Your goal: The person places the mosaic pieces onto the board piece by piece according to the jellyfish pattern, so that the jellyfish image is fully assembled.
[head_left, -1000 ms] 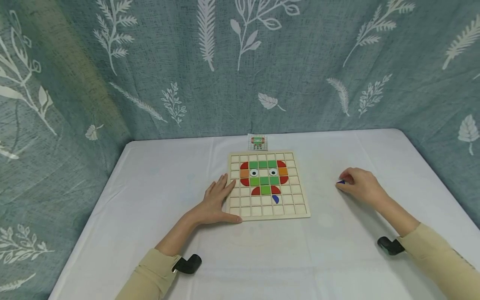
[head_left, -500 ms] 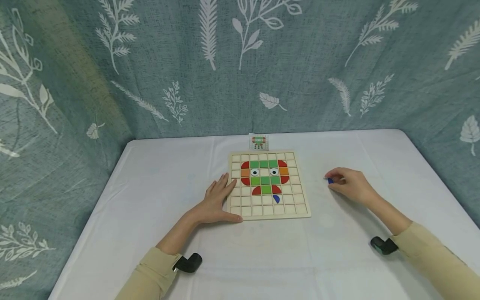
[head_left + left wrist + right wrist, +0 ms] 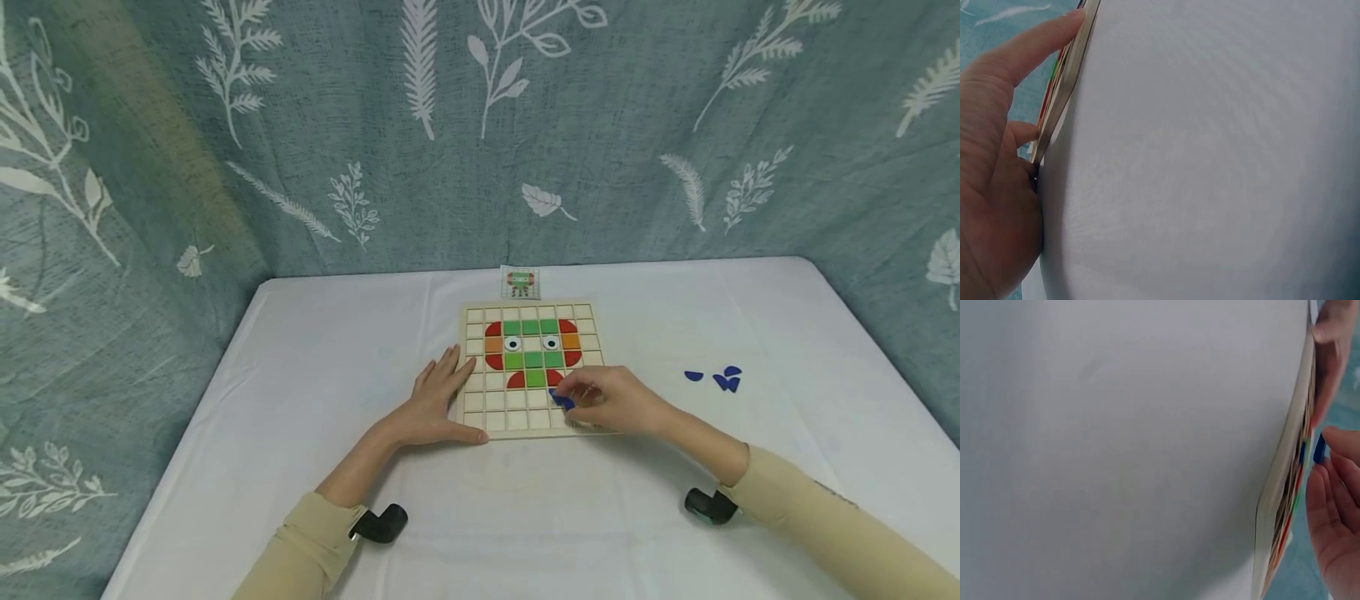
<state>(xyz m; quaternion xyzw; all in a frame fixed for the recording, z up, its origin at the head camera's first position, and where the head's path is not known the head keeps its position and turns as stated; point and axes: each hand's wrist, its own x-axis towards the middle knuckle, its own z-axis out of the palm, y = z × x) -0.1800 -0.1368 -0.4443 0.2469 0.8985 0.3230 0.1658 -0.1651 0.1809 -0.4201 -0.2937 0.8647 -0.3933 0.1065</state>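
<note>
A wooden grid board lies on the table, bearing red, green and orange tiles and two eye tiles in a face-like figure. My left hand rests at its left side with fingers spread, the thumb touching the near edge. Over the lower right part of the board, my right hand pinches a blue curved-edge tile between thumb and fingers. Just left of those fingertips, another blue tile lies on the grid below a red tile. The right hand hides some lower right cells.
Several loose blue tiles lie on the white tablecloth to the right of the board. A small pattern card sits behind the board's far edge. A patterned curtain hangs behind the table.
My right hand has moved left from the table's right side to above the board, carrying the blue tile. Several blue tiles on the cloth are now uncovered. The left hand stays put.
</note>
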